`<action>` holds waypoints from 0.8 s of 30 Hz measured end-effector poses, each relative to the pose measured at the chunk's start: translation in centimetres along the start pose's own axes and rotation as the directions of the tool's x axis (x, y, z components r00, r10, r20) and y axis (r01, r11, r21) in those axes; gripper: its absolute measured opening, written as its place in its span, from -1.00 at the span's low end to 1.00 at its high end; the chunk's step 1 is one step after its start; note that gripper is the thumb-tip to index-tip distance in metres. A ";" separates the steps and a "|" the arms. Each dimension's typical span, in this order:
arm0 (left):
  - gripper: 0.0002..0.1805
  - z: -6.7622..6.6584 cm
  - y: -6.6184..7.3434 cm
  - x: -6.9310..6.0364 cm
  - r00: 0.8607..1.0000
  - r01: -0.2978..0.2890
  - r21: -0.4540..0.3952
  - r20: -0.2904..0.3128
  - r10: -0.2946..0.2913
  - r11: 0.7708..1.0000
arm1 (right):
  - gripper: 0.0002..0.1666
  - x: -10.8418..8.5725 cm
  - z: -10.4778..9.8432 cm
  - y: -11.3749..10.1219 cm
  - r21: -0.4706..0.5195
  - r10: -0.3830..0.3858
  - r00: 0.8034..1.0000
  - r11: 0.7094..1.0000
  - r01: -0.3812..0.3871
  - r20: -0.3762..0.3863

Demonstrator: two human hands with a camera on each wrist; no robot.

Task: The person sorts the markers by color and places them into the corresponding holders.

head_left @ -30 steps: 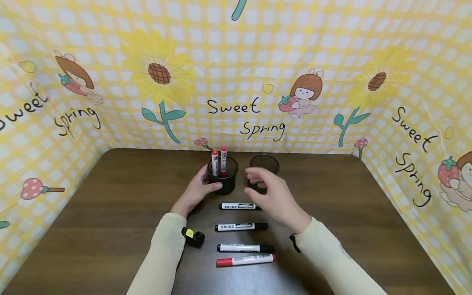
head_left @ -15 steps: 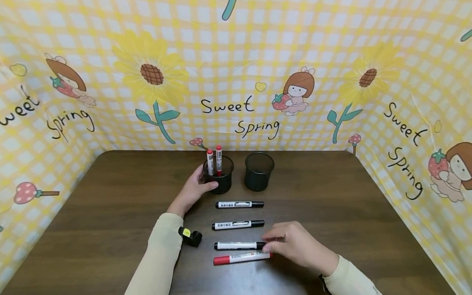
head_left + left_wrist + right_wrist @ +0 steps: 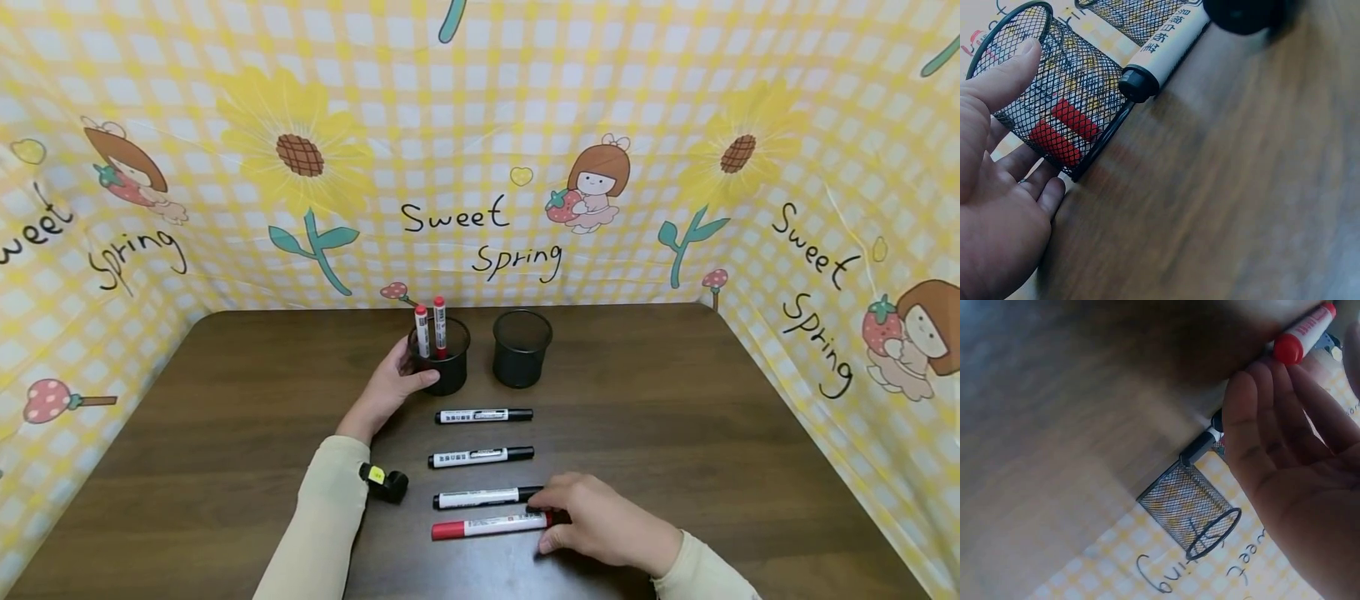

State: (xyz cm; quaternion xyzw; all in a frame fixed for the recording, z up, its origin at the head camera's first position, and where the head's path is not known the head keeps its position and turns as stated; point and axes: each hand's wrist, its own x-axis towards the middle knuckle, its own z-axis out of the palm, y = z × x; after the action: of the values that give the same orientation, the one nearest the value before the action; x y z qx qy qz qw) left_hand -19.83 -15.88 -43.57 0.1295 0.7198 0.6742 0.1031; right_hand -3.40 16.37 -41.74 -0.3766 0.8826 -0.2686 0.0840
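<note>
My left hand [image 3: 382,392] grips the left black mesh cup [image 3: 448,377], thumb on its near side and fingers round its left side. Two red-tipped markers [image 3: 440,323] stand in this cup; their red lower ends [image 3: 1075,119] show through the mesh in the left wrist view. At the right end of the lying red marker [image 3: 504,524] is my right hand [image 3: 603,525], its fingers over the tip of the nearest black marker [image 3: 480,498]. The right wrist view has the red marker [image 3: 1310,330] between spread thumb and fingers, not pinched.
A second mesh cup [image 3: 521,358] stands to the right of the held one, with no marker visible inside. Two more black markers [image 3: 483,416] [image 3: 480,457] lie crosswise between the cups and the nearest black marker. Patterned cloth [image 3: 450,125] rises behind the wooden table.
My right hand came from beside the right cup down to the lying markers, then slightly lower to the red one's end. My left hand keeps its grip on the cup.
</note>
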 end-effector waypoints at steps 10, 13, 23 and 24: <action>-0.11 -0.5 -1.7 0.9 1.000 0.022 0.004 -0.010 -0.022 1.000 | -0.76 0.7 1.2 -0.3 -0.303 -0.121 0.992 0.947 0.106 -0.029; -0.10 -0.7 -2.6 1.4 1.000 0.014 0.004 -0.013 -0.014 1.000 | -0.80 0.7 1.4 -0.5 -0.330 -0.116 0.993 0.939 0.096 -0.039; -0.12 -0.7 -3.0 1.4 1.000 -0.024 0.004 -0.015 0.024 1.000 | -0.86 0.7 1.1 -0.9 -0.260 -0.049 0.999 0.964 0.045 -0.010; -0.13 -0.7 -3.0 1.4 1.000 -0.025 0.002 -0.014 0.025 1.000 | -0.86 0.7 1.1 -0.9 -0.239 -0.053 0.999 0.970 0.048 -0.011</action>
State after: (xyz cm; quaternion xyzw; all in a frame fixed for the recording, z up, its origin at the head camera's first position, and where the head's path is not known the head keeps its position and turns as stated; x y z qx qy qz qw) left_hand -21.48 -16.23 -46.50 0.1336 0.7195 0.6756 0.0894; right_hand -2.94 14.90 -42.10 -0.4039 0.8994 -0.1657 0.0234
